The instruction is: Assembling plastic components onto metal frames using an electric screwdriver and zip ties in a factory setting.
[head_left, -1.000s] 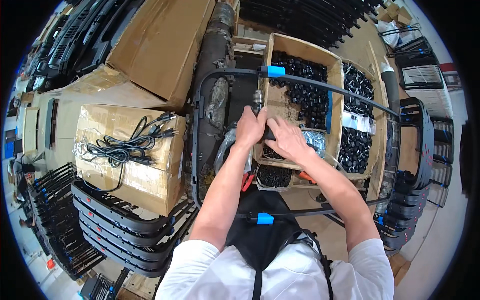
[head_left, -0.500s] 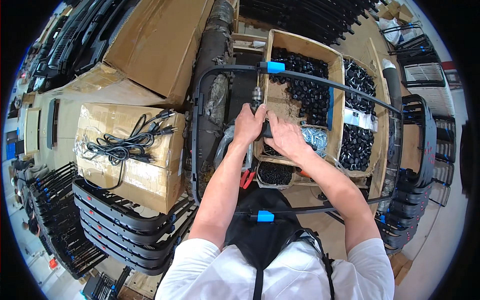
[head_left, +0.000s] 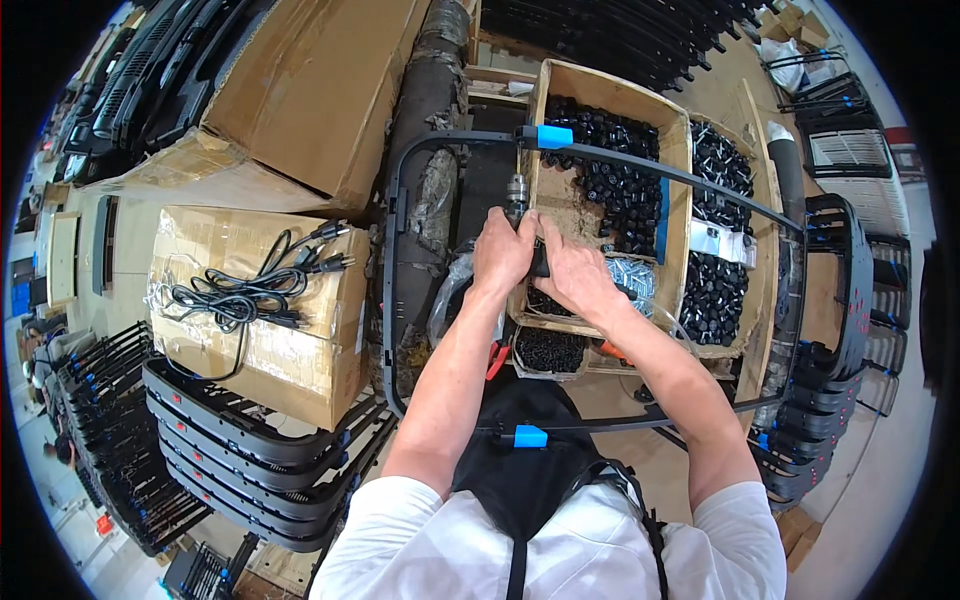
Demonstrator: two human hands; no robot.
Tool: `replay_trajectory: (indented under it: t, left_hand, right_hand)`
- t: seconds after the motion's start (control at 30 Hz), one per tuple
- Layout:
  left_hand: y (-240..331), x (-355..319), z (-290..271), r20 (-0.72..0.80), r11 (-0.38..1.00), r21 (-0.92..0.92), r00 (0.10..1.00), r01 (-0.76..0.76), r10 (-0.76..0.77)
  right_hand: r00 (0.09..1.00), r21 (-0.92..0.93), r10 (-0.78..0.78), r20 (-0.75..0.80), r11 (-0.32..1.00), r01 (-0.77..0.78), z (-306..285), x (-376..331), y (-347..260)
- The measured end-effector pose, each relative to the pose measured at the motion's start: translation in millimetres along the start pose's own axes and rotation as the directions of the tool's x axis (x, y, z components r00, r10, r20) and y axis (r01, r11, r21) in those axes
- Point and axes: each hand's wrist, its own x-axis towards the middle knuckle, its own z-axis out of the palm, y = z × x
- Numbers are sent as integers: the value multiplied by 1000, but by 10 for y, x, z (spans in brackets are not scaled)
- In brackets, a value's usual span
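A power drill (head_left: 516, 192) with a silver chuck points away from me at the far bar of a black tubular frame (head_left: 640, 160). My left hand (head_left: 502, 252) is closed around the drill body just behind the chuck. Against the drill's rear part, my right hand (head_left: 578, 278) is wrapped, with its fingers partly hidden. A blue clip (head_left: 554, 137) sits on the far bar, slightly right of the chuck. Another blue clip (head_left: 531, 436) is on the near bar, close to my body. Whether the drill tip touches the bar cannot be made out.
Beneath the frame stands a wooden bin (head_left: 684, 215) of black plastic parts, with a bag of silver screws (head_left: 630, 275). Red-handled pliers (head_left: 497, 362) lie near my left forearm. A carton (head_left: 275, 350) carrying a coiled black cable (head_left: 235, 298) is at left, above stacked black frames (head_left: 240, 455).
Both hands and the drill have shifted very slightly to the right. My left forearm now covers more of the red-handled pliers. The grip looks the same.
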Motion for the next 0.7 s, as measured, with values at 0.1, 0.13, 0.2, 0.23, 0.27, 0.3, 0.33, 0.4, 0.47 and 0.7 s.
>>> replay_trajectory:
  t: [0.1, 0.13, 0.2, 0.23, 0.27, 0.3, 0.33, 0.4, 0.47, 0.7]
  left_hand:
    - [-12, -18, -64, 14, 994, -111, 1000, -19, 21]
    - [7, -17, -62, 13, 994, -111, 1000, -23, 24]
    - [45, -28, -42, 13, 999, -6, 999, 33, -33]
    - [63, -34, -27, 14, 999, -9, 999, 31, -31]
    - [78, -38, -12, 8, 999, 7, 999, 40, -40]
    - [90, -34, -1, 1, 998, 23, 999, 50, -50]
    - [41, -26, -12, 0, 998, 23, 998, 57, -57]
    - [-62, 13, -62, 31, 983, -177, 998, -40, 46]
    - [-31, 2, -26, 17, 994, -106, 1000, -21, 23]
    - [101, -62, 53, -60, 978, 203, 997, -45, 58]
  right_hand:
    - [995, -82, 69, 70, 995, -63, -87, 8, -103]
    - [998, -105, 35, 57, 994, -29, -83, 11, -93]
    - [999, -129, 1, 44, 992, 5, -77, 9, -60]
    - [999, -92, 14, 49, 996, -9, -94, -4, -36]
    - [998, -55, 27, 56, 998, -24, -102, -9, -17]
    - [998, -59, 29, 57, 998, -25, -99, -2, -8]
    - [1000, -100, 3, 28, 995, 0, -121, 6, -68]
    - [1000, -139, -28, 4, 990, 28, -140, 21, -150]
    - [997, -121, 34, 70, 992, -25, -167, 48, -157]
    - [995, 61, 85, 49, 994, -87, 115, 30, 156]
